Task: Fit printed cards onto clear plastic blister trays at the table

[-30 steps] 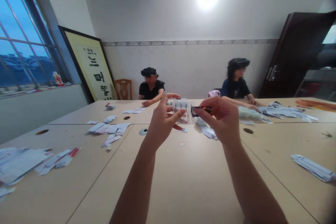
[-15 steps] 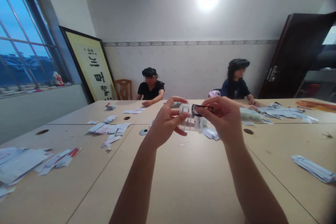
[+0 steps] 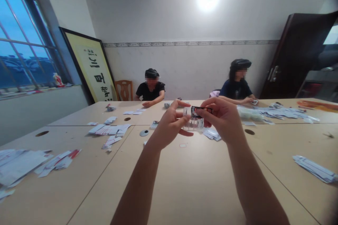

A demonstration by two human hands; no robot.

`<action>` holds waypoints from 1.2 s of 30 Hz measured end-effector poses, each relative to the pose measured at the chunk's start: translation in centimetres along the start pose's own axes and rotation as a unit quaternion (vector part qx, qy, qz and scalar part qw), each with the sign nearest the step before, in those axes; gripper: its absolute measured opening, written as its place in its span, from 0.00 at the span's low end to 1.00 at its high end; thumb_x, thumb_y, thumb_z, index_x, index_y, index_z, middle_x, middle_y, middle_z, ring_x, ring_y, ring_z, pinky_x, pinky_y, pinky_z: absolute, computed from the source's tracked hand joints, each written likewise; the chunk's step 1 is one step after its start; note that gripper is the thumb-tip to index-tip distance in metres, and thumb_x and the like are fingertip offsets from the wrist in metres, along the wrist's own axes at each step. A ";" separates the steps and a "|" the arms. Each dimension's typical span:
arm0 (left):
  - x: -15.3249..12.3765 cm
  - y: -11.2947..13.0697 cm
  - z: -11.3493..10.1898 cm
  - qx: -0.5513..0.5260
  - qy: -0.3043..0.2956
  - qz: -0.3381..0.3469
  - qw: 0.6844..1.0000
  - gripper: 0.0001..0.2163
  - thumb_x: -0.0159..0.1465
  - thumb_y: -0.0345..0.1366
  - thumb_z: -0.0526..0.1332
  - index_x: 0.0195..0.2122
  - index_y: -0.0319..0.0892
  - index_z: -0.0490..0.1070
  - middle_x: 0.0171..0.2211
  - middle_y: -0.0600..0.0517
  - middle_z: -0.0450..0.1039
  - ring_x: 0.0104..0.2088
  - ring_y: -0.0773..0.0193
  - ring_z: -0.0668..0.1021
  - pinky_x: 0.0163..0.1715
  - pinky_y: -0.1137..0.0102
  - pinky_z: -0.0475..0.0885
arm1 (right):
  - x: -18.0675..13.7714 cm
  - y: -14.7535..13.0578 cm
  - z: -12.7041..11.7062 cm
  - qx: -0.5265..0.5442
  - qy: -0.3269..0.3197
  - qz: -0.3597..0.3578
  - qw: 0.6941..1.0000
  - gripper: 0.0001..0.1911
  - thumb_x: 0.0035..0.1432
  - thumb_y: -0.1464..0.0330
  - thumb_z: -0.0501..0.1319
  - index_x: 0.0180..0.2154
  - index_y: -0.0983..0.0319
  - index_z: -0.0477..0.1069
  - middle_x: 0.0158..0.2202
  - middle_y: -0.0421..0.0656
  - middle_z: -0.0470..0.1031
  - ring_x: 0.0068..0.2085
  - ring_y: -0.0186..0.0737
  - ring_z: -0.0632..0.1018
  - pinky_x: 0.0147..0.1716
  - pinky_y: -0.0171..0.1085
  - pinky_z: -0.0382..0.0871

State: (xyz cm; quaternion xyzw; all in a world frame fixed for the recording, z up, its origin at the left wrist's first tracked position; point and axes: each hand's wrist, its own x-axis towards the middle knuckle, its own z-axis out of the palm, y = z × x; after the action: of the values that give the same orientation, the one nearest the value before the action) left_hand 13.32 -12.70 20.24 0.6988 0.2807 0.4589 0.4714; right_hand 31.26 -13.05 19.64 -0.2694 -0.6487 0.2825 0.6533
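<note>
My left hand (image 3: 169,123) is wrapped round a clear plastic container (image 3: 194,124), holding it up over the middle of the table. Thumb and fingers of my right hand (image 3: 224,117) pinch a small black printed label (image 3: 195,111), which overlaps the container's upper part. Whether the label is stuck to the container or only lies against it, I cannot tell. Behind my right hand, a small stack of white slips (image 3: 211,133) lies on the tabletop. Below the container there is a small red-edged white slip (image 3: 182,145).
White paper slips (image 3: 109,129) and larger sheets (image 3: 23,163) cover parts of the table's left. On the right are a bundle of strips (image 3: 314,168) and a wide paper pile (image 3: 283,112). Two co-workers (image 3: 150,90) sit across the table (image 3: 174,190).
My right hand and the black label have shifted slightly left, further over the clear container. The co-worker on the right now has a small item raised in the hands.
</note>
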 end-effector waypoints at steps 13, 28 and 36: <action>0.1 -0.2 -0.2 0.014 -0.006 -0.006 1.000 0.16 0.65 0.41 0.65 0.50 0.43 0.63 0.30 0.55 0.68 0.30 0.66 0.75 0.27 0.69 0.83 | -0.1 0.1 -0.3 -0.020 0.007 -0.024 0.999 0.11 0.54 0.65 0.73 0.31 0.60 0.72 0.21 0.36 0.74 0.18 0.30 0.73 0.16 0.30 0.66; -0.9 1.5 -0.6 -0.053 -0.045 -0.016 0.997 0.23 0.58 0.33 0.72 0.50 0.44 0.62 0.38 0.50 0.79 0.40 0.57 0.84 0.35 0.65 0.84 | -1.3 -1.8 0.3 -0.066 0.007 -0.025 0.998 0.07 0.55 0.68 0.71 0.30 0.61 0.74 0.23 0.35 0.72 0.18 0.27 0.72 0.14 0.27 0.65; -1.1 1.7 -0.3 -0.042 -0.036 0.003 0.998 0.15 0.66 0.44 0.65 0.48 0.42 0.66 0.31 0.52 0.76 0.38 0.59 0.83 0.31 0.63 0.86 | -1.7 -2.0 0.3 -0.126 0.005 -0.069 0.990 0.06 0.57 0.67 0.70 0.31 0.60 0.75 0.25 0.36 0.72 0.19 0.27 0.70 0.16 0.29 0.65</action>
State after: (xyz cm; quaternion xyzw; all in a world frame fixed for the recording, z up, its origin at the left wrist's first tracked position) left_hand 12.54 -14.23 21.42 0.6949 0.2419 0.4466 0.5090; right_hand 30.98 -15.65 19.87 -0.3060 -0.6929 0.1516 0.6350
